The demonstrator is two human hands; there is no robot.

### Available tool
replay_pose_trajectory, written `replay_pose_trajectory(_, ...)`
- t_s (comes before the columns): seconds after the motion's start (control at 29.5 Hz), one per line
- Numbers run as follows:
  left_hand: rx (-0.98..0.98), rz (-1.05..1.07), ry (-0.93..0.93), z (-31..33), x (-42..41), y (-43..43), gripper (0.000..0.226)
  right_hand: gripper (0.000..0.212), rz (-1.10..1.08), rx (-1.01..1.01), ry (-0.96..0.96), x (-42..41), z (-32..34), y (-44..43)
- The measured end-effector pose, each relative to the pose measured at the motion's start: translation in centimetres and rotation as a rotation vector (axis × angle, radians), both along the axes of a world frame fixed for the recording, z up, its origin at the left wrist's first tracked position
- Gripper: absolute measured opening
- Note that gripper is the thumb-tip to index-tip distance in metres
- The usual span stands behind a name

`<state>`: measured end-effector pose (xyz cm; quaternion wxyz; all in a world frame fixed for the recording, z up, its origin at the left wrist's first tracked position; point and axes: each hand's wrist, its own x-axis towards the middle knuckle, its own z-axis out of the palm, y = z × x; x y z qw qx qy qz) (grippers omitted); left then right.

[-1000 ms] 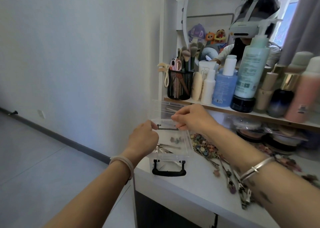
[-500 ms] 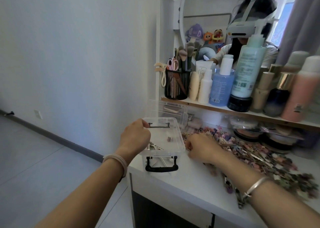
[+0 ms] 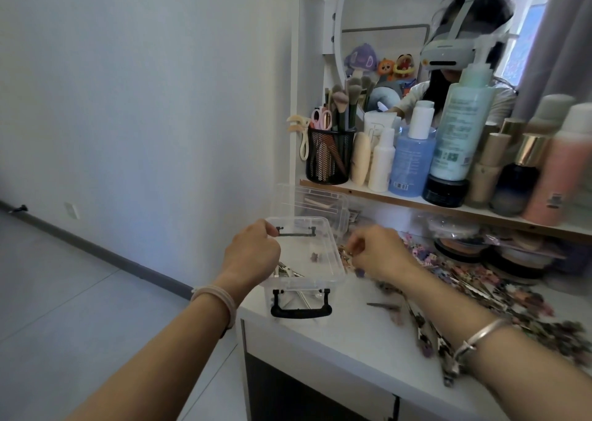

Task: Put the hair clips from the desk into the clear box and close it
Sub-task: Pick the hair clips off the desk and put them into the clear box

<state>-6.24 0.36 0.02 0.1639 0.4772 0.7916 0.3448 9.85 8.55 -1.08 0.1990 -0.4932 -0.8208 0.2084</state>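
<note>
A clear box point(image 3: 335, 254) with black handles stands open at the left corner of the white desk point(image 3: 339, 337), its lid point(image 3: 309, 201) tipped up behind it. A few hair clips point(image 3: 313, 256) lie inside. My left hand point(image 3: 253, 251) grips the box's left rim. Just right of the box, my right hand point(image 3: 379, 254) hovers with curled fingers pinching a small hair clip; motion blur hides the detail. A large pile of flowered hair clips point(image 3: 480, 292) spreads over the desk to the right.
Above the desk, a shelf point(image 3: 416, 201) carries a black mesh brush holder point(image 3: 330, 154) and several bottles point(image 3: 413, 161), with a round mirror behind. Compacts point(image 3: 461, 247) sit under the shelf. Left of the desk is bare floor and wall.
My right hand went from above the box down to the clip pile, then lifted back toward the box's right rim. My left hand kept its hold on the box.
</note>
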Motion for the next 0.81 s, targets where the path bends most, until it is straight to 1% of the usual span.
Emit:
replay_pose_trajectory(0.03, 0.001, -0.004, 0.002, 0.0, 0.0, 0.0, 0.041, 0.016, -0.022, -0.034, 0.129, -0.2, 1.0, 0.0)
replay_pose_trajectory(0.1, 0.003, -0.01, 0.005, 0.0, 0.1, 0.0, 0.041, 0.022, 0.02, -0.171, 0.437, -0.6, 2.9, -0.3)
replay_pose_trajectory(0.14, 0.004, -0.013, 0.006, 0.0, 0.2, 0.1, 0.041, 0.024, 0.069, -0.254, 0.556, -1.0, 3.5, -0.7)
replay_pose_trajectory(0.17, 0.003, -0.017, 0.007, 0.1, 0.3, 0.2, 0.041, 0.024, 0.127, -0.315, 0.603, -1.4, 3.9, -1.1)
replay_pose_trajectory(0.2, 0.003, -0.019, 0.008, 0.1, 0.4, 0.2, 0.041, 0.022, 0.182, -0.339, 0.57, -1.8, 4.1, -1.5)
replay_pose_trajectory(0.27, 0.003, -0.019, 0.008, 0.1, 0.7, 0.3, 0.042, 0.019, 0.221, -0.317, 0.46, -2.2, 3.8, -2.0)
replay_pose_trajectory(0.37, 0.008, -0.037, 0.017, -0.1, 1.0, 0.4, 0.041, 0.02, 0.132, -0.29, 0.468, -0.7, 3.7, -1.5)
replay_pose_trajectory(0.41, 0.007, -0.04, 0.017, -0.2, 1.0, 0.3, 0.041, 0.021, 0.106, -0.262, 0.422, 0.1, 3.6, -1.3)
replay_pose_trajectory(0.44, 0.008, -0.051, 0.015, -0.2, 1.4, 0.3, 0.04, 0.021, 0.089, -0.222, 0.329, 1.4, 3.4, -1.3)
replay_pose_trajectory(0.47, 0.009, -0.048, 0.014, -0.2, 1.3, 0.2, 0.04, 0.019, 0.101, -0.19, 0.187, 2.4, 3.0, -1.3)
replay_pose_trajectory(0.54, 0.008, -0.037, 0.014, -0.2, 1.3, 0.2, 0.04, 0.01, 0.143, -0.136, -0.183, 3.5, 1.9, -1.5)
replay_pose_trajectory(0.58, 0.005, -0.035, 0.014, -0.2, 1.3, 0.2, 0.04, 0.012, 0.153, -0.107, -0.335, 3.9, 1.0, -1.6)
replay_pose_trajectory(0.61, -0.001, -0.036, 0.011, -0.2, 1.3, 0.2, 0.04, 0.015, 0.152, -0.09, -0.429, 4.0, 0.3, -1.6)
replay_pose_trajectory(0.64, -0.002, -0.041, 0.007, -0.2, 1.5, 0.3, 0.041, 0.017, 0.141, -0.086, -0.477, 4.1, -0.3, -1.7)
replay_pose_trajectory(0.74, -0.004, -0.059, 0.005, -0.3, 1.9, 0.2, 0.04, 0.019, 0.13, -0.034, -0.523, 3.8, -0.9, -1.7)
replay_pose_trajectory(0.78, -0.001, -0.061, 0.007, -0.2, 2.0, 0.1, 0.04, 0.017, 0.117, 0.012, -0.515, 3.5, -0.8, -1.7)
replay_pose_trajectory(0.81, -0.002, -0.062, 0.007, -0.2, 2.0, 0.1, 0.04, 0.014, 0.09, 0.062, -0.455, 3.2, -0.6, -1.6)
